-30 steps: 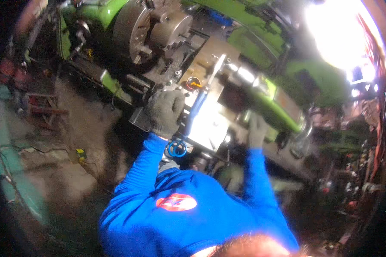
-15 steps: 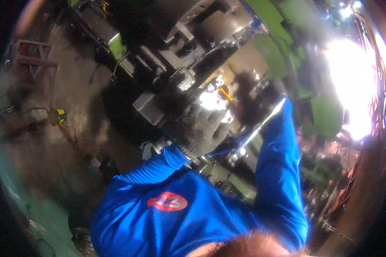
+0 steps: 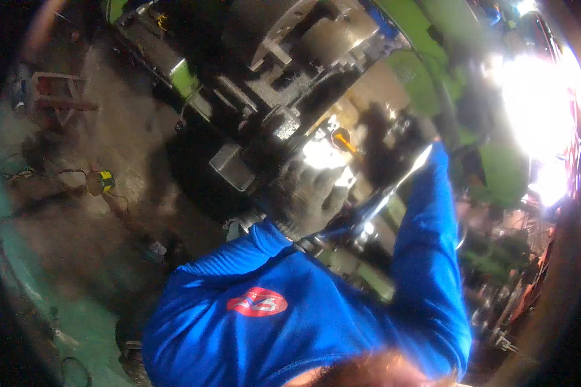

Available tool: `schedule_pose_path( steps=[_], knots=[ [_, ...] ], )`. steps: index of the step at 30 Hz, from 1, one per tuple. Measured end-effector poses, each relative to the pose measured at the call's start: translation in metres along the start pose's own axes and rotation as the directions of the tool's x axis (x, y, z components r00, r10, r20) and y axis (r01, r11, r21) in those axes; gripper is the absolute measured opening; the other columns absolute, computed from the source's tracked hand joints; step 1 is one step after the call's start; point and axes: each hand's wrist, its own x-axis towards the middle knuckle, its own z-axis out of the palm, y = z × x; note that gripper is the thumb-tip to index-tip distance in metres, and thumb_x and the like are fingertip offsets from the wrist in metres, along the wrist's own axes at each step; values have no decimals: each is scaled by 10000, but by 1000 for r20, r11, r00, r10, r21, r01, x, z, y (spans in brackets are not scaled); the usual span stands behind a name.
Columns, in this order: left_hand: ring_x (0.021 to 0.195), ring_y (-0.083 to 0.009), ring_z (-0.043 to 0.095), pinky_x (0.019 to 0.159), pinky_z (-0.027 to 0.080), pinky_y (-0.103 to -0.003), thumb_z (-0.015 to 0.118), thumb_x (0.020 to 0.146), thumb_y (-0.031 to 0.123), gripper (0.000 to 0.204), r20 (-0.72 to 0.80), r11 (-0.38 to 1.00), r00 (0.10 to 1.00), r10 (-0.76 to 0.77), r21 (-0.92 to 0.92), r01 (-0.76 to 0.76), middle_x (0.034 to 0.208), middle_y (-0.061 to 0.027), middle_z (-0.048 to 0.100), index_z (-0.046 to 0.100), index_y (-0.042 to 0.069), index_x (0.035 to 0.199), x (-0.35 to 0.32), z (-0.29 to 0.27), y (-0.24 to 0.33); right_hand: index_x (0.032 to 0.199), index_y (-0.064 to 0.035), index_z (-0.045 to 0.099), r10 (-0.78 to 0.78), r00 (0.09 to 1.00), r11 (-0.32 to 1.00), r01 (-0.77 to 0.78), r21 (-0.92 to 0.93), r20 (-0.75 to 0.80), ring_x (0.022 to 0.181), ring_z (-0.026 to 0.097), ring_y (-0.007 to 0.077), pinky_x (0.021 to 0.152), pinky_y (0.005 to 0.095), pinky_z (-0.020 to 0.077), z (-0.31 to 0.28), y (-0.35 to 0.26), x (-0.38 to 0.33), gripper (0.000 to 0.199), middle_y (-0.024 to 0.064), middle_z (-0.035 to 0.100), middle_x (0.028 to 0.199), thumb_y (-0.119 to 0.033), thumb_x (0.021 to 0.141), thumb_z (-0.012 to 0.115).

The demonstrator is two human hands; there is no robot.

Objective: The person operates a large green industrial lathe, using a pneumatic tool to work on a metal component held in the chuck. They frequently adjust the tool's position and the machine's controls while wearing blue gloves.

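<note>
My left hand (image 3: 306, 197), in a grey work glove, lies over the carriage part of a metal lathe. Its fingers point to the upper right and look curled over something that I cannot make out. Just beyond them, under strong glare, a yellow-orange stick (image 3: 346, 141) stands in a small round holder. My right hand (image 3: 403, 132) is a dark shape at the end of its blue sleeve, farther right on the machine; its fingers are lost in shadow. Between the two arms runs a shiny metal bar (image 3: 384, 197).
The large round lathe chuck (image 3: 332, 32) is at the top. A grey metal block (image 3: 232, 166) juts out left of my left hand. Green machine panels (image 3: 500, 174) stand to the right. A yellow-and-black object with a cable (image 3: 100, 182) and a reddish stand (image 3: 61, 97) are on the floor at left.
The whole view has shifted slightly, so the scene sits a little farther right. Both hands keep their places on the machine.
</note>
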Motion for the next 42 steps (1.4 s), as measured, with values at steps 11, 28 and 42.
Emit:
schedule_pose_path(
  steps=[11, 28, 42],
  knots=[
    [1001, -360, 636, 957, 469, -504, 631, 952, 241, 206, 60, 994, 998, 21, 102, -27, 1071, -124, 705, 684, 88, 1079, 4, 3, 18, 1171, -45, 731, -168, 950, 947, 81, -311, -263, 1071, 689, 388, 938, 426, 540, 8, 5, 12, 411, 216, 723, 1177, -359, 926, 630],
    [1025, -311, 665, 946, 509, -403, 628, 1012, 232, 264, -46, 920, 920, -388, 30, 390, 1093, -169, 702, 692, 23, 1159, -3, 15, -5, 1244, 25, 685, 382, -71, 791, -492, 365, -922, 1073, 667, 330, 954, 423, 530, -74, 262, -355, 379, 215, 694, 1237, -270, 1022, 597],
    [1130, -306, 651, 988, 503, -391, 740, 927, 272, 448, 163, 832, 825, -541, -44, 554, 1236, -196, 681, 639, 0, 1269, 10, 1, -25, 1277, 16, 661, 512, -1, 846, -169, 505, -859, 1083, 663, 326, 951, 423, 529, -113, 366, -352, 404, 213, 685, 1250, -292, 1028, 580]
  ],
)
